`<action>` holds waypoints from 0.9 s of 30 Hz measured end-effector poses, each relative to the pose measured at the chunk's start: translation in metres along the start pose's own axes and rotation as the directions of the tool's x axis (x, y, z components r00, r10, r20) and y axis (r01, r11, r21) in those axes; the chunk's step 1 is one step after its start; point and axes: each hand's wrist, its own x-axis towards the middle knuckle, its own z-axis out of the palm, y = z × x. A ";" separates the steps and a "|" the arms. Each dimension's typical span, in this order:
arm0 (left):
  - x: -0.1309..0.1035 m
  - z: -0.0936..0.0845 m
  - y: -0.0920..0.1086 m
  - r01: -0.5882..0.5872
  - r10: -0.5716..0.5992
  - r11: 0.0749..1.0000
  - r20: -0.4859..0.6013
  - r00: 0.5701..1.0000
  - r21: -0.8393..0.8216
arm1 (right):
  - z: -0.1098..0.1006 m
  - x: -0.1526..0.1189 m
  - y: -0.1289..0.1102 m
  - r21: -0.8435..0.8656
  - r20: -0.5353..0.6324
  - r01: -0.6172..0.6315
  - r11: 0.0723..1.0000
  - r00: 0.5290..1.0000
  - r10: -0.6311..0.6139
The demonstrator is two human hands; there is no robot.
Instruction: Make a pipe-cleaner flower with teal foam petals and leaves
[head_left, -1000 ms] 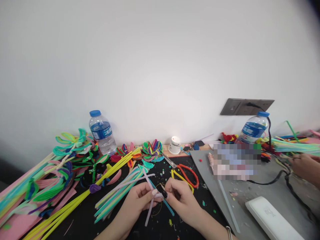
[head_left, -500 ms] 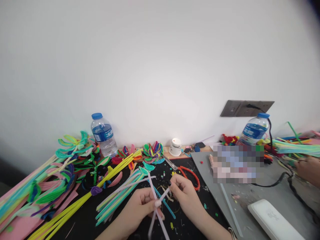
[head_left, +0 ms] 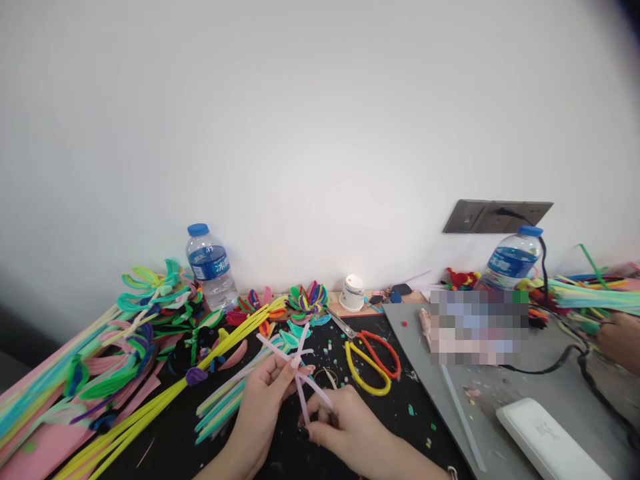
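Pale lilac pipe cleaners [head_left: 303, 396] cross one another in front of me. My left hand [head_left: 273, 387] is closed, pinching them at the crossing between thumb and fingertips. Lower and to the right, my right hand [head_left: 345, 423] is closed on a lower end of one lilac stem. Behind my left hand lies a bundle of mint, lilac and yellow pipe cleaners [head_left: 225, 400]. Scissors [head_left: 373, 363] with one red and one yellow handle rest on the black mat [head_left: 400, 427], beyond my right hand.
Pipe-cleaner flowers [head_left: 307, 299] and yellow stems [head_left: 165, 400] lie at left and back. A water bottle [head_left: 213, 267] and a paper cup [head_left: 351, 293] stand by the wall. At right are a white case [head_left: 545, 433], a black cable [head_left: 545, 370] and another person's hand [head_left: 620, 340].
My right hand has moved down and left, from the upper right of the crossing to a lower end. The lilac pipe cleaners have turned and risen slightly, and the scissors' yellow handle now shows.
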 end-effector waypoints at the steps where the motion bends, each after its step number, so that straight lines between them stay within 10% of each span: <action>1: 0.000 0.000 0.000 -0.010 0.010 1.000 0.002 1.000 0.026 | 0.001 0.001 0.001 0.026 -0.018 -0.008 1.000 1.000 0.009; 16: 0.005 -0.010 0.012 -0.250 0.183 0.793 0.175 0.967 0.555 | -0.017 -0.003 0.000 -0.175 -0.462 0.076 0.982 0.874 -0.150; 27: 0.001 -0.006 0.016 -0.217 0.033 0.812 0.329 0.944 0.542 | -0.034 0.005 0.004 0.013 -0.411 0.075 0.997 0.909 -0.063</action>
